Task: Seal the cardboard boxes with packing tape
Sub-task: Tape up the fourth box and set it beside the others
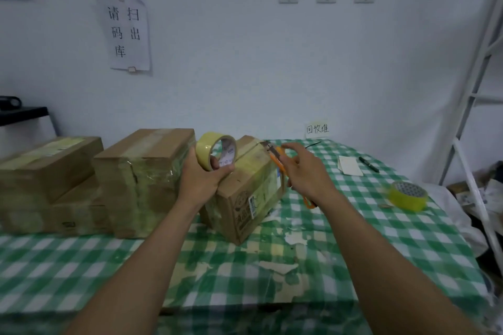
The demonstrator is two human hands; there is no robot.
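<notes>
Your left hand (202,179) has its fingers curled through the core of the yellow tape roll (216,153), thumb on the outer face, holding it upright just above the near-left top edge of the small cardboard box (245,198). Your right hand (306,171) holds the orange utility knife (281,162); the fingers look loosely wrapped with the index finger stretched forward, though the palm side is hidden. The blade tip sits at the box's far top edge.

What matters now: the knife lies right of and beyond the roll, and the top of the box runs between them, away and to the right. The cut probably belongs at that far edge, so the right hand is the nearer one, and the left should keep the tape taut. Whether a strip is already stretched between roll and blade is too faint to tell.

Count: four cardboard boxes as far as I can make out, this one plus a tall taped box (141,179) beside it and two stacked at the left (46,166). There are two tape rolls, the second (407,196) well apart on the green checked tablecloth (353,226), and one knife
</notes>
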